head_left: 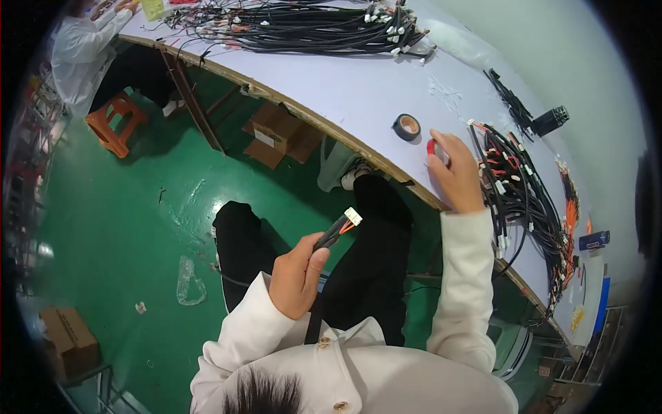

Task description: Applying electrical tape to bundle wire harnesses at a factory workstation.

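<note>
My left hand is closed round a black-sleeved wire cable above my lap. The cable's white connector points up and away, with orange and red wires showing just below it. At the table's near edge, my right hand has its thumb and fingers curled round a small red ring that looks like a roll of tape; the hand covers part of it. A black tape roll lies on the white table, just left of my right hand.
Black cables with white connectors lie right of my right hand. A large cable bundle spreads along the far table. Black ties and a dark cylinder sit near the wall. Another person sits far left, by an orange stool.
</note>
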A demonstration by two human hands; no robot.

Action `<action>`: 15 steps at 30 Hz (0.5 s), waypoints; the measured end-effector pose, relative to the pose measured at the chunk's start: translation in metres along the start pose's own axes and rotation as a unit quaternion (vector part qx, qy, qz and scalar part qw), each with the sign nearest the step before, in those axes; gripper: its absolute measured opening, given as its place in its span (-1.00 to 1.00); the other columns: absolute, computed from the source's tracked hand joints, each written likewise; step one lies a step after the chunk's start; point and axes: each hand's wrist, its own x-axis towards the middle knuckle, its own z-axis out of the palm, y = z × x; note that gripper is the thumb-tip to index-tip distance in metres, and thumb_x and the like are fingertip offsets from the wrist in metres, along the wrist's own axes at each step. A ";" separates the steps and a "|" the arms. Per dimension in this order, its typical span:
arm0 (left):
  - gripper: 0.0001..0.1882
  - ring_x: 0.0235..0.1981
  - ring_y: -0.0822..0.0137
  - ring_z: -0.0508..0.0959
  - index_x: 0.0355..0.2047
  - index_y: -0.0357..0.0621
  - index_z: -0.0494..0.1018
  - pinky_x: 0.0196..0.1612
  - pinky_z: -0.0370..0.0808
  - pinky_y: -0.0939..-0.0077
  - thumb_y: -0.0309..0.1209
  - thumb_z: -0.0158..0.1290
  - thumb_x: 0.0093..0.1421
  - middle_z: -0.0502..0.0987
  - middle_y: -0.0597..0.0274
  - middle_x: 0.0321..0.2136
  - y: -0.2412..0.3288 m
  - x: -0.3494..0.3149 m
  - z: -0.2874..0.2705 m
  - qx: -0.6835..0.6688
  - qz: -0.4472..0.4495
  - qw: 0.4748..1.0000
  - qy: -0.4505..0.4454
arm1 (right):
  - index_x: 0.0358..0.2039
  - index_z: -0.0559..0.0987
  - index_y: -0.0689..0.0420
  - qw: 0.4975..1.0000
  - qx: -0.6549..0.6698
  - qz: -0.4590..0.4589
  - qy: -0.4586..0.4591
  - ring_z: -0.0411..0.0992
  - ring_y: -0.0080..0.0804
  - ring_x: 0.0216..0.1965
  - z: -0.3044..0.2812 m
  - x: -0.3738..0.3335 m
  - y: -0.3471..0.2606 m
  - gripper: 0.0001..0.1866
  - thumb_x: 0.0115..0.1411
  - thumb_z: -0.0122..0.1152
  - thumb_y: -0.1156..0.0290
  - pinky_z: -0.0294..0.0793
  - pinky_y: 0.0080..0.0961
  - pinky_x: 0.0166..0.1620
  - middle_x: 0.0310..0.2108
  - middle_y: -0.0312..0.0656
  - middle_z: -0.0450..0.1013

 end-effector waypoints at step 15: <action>-0.42 -0.24 0.00 0.54 0.19 -0.22 -0.15 -0.14 0.41 0.40 -0.47 -0.14 0.25 0.49 -0.15 -0.26 -0.003 -0.018 0.016 -0.075 0.042 0.988 -0.126 | -0.30 0.48 0.35 0.645 0.722 0.220 -0.120 0.41 -0.51 -0.44 0.090 -0.132 -0.122 -0.68 0.09 -0.04 0.33 0.38 -0.60 -0.56 -0.38 -0.15 0.43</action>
